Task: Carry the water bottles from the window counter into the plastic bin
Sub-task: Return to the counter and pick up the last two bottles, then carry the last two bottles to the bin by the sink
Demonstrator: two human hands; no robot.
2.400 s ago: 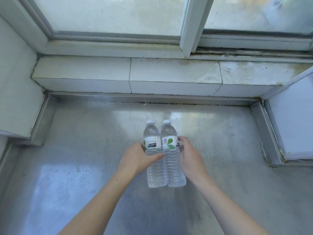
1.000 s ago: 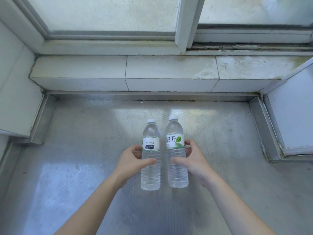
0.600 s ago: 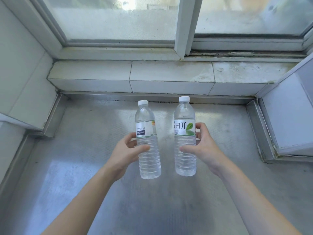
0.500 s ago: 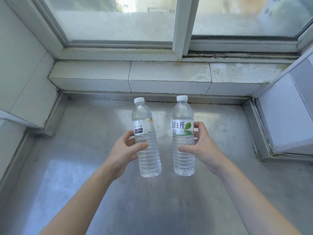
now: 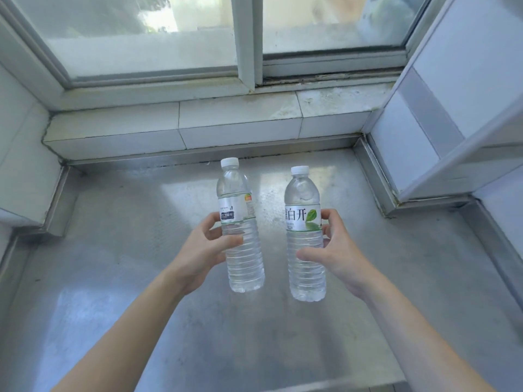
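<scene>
I hold two clear water bottles with white caps upright in the air above the steel window counter (image 5: 119,273). My left hand (image 5: 202,250) grips the left bottle (image 5: 240,227) around its middle, just under its white label. My right hand (image 5: 336,253) grips the right bottle (image 5: 304,236), whose white label carries a green leaf. The bottles are apart, about a hand's width between them. No plastic bin is in view.
A tiled sill (image 5: 181,128) and a sliding window (image 5: 243,43) run along the back. A white tiled wall (image 5: 19,162) closes the left side. A white panel (image 5: 441,108) juts in at the right. The counter's front edge (image 5: 325,387) shows at the bottom.
Both bottles stood together on the counter; my hands have lifted them off it and drawn them apart. The view has tilted up and swung, showing more window.
</scene>
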